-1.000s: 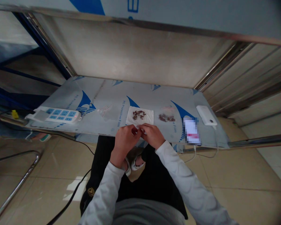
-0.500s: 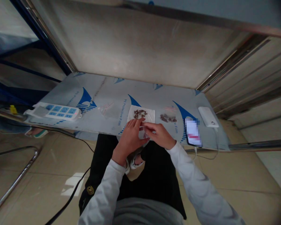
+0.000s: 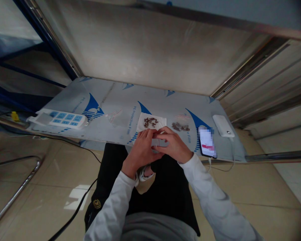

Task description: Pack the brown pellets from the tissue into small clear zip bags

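My left hand (image 3: 142, 148) and my right hand (image 3: 175, 144) meet at the table's front edge, fingers curled around a small clear zip bag (image 3: 156, 142) with a reddish line across it. Their fingertips come together at its upper side. Just beyond them lies a white tissue (image 3: 162, 121) bearing several small dark brown pieces (image 3: 150, 123). To the right of the tissue, a clear bag (image 3: 181, 126) contains similar brown pieces. Further left, another clear bag (image 3: 114, 117) lies flat. Whether anything is inside the bag in my hands is too small to tell.
A white power strip (image 3: 67, 119) sits at the table's left end, its cable running along the front edge. At the right are a phone (image 3: 207, 142) and a white power bank (image 3: 223, 126) with a cord. A shelf edge (image 3: 215, 20) overhangs the film-covered table (image 3: 155, 95).
My right hand's fingers have shifted and spread further along the bag, its thumb now lower. My left fingers have drawn slightly back from the tissue. The things on the table stay put.
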`<state>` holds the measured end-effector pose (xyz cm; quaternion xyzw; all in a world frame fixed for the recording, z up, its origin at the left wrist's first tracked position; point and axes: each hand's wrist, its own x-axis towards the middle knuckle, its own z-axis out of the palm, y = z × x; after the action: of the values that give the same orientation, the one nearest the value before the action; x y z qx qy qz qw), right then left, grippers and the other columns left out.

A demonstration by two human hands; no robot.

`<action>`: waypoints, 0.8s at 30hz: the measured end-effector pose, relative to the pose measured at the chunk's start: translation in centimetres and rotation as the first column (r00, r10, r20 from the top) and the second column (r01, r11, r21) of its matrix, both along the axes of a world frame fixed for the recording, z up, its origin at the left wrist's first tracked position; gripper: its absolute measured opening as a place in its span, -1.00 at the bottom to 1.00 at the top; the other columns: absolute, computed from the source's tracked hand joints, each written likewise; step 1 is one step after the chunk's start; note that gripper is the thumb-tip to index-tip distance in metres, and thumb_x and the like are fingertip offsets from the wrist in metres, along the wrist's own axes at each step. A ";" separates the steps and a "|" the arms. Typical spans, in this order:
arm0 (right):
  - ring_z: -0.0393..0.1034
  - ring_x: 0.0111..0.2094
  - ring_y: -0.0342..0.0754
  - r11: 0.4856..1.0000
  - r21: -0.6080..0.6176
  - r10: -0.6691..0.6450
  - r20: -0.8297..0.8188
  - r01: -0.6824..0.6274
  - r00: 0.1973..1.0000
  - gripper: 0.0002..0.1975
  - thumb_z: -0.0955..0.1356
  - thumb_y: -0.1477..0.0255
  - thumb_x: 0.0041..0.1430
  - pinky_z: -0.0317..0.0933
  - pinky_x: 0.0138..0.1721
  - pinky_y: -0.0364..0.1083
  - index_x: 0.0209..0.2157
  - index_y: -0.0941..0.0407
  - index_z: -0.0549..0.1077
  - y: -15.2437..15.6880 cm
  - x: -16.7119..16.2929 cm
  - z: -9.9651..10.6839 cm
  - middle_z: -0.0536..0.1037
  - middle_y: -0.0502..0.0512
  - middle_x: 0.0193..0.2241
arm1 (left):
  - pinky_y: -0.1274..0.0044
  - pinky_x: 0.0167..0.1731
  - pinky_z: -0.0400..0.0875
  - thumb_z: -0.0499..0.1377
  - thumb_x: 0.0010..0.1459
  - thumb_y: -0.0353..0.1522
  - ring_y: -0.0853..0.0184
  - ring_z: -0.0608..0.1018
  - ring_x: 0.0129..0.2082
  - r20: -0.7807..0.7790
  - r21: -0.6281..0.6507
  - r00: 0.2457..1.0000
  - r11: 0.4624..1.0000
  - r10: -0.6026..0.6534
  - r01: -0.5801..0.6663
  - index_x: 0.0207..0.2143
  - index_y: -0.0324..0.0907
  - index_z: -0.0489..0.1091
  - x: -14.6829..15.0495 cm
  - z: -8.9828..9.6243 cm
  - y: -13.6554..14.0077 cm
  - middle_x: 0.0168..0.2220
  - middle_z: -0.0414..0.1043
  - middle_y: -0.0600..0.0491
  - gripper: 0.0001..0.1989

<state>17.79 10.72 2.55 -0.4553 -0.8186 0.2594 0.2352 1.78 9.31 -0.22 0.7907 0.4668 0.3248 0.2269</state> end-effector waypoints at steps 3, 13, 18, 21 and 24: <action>0.37 -0.25 -0.06 1.000 0.013 -0.018 0.012 0.018 1.000 -0.75 0.46 0.40 -0.03 0.30 -0.10 0.00 -0.22 -0.01 0.56 -0.4 -0.4 0.1 0.34 0.09 -0.11 | 0.35 -0.12 0.32 0.26 -0.14 -0.42 0.15 0.44 -0.11 0.035 -0.045 0.999 0.999 0.020 -0.018 -0.09 -0.15 0.17 0.3 -0.4 -0.1 -0.12 0.36 -0.05 -0.48; 0.38 -0.40 -0.13 0.968 0.025 -0.251 -0.002 0.251 0.968 -0.81 0.38 0.49 0.05 0.31 -0.31 -0.11 -0.24 0.15 0.50 7.2 -0.4 -7.2 0.48 0.11 -0.28 | 0.50 -0.32 0.35 0.21 -0.01 -0.36 0.33 0.50 -0.41 0.077 -0.229 0.983 0.963 0.166 -0.144 -0.35 -0.14 0.26 -1.7 -3.1 0.9 -0.43 0.43 0.09 -0.82; 0.37 -0.20 -0.04 0.985 0.038 -0.172 0.154 0.168 0.973 -0.72 0.48 0.52 -0.11 0.24 -0.11 -0.07 -0.27 0.16 0.51 10.9 -3.3 -10.3 0.48 0.14 -0.26 | 0.53 -0.34 0.35 0.22 -0.02 -0.35 0.37 0.50 -0.43 0.109 -0.184 0.967 0.961 0.230 -0.208 -0.33 -0.15 0.28 -3.3 -3.8 1.4 -0.44 0.44 0.11 -0.81; 0.36 -0.16 -0.01 0.988 0.052 -0.156 0.215 0.148 0.964 -0.83 0.43 0.49 -0.01 0.20 -0.05 -0.04 -0.29 0.16 0.51 11.2 -4.5 -10.8 0.49 0.16 -0.26 | 0.54 -0.35 0.35 0.23 -0.02 -0.34 0.37 0.50 -0.43 0.120 -0.176 0.961 0.958 0.250 -0.227 -0.31 -0.15 0.30 -4.1 -3.9 1.5 -0.44 0.45 0.10 -0.80; 0.37 -0.15 -0.01 0.986 0.069 -0.167 0.279 0.154 0.946 -0.87 0.37 0.51 0.09 0.19 -0.05 -0.05 -0.28 0.15 0.51 11.1 -4.6 -11.0 0.50 0.19 -0.23 | 0.55 -0.35 0.34 0.23 -0.03 -0.34 0.37 0.51 -0.43 0.132 -0.180 0.956 0.954 0.264 -0.239 -0.31 -0.15 0.31 -4.7 -4.1 1.6 -0.44 0.46 0.11 -0.79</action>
<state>13.22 21.78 -8.45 -0.5471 -0.8100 0.1523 0.1463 -2.91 10.96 -4.32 0.6761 0.5696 0.3722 0.2825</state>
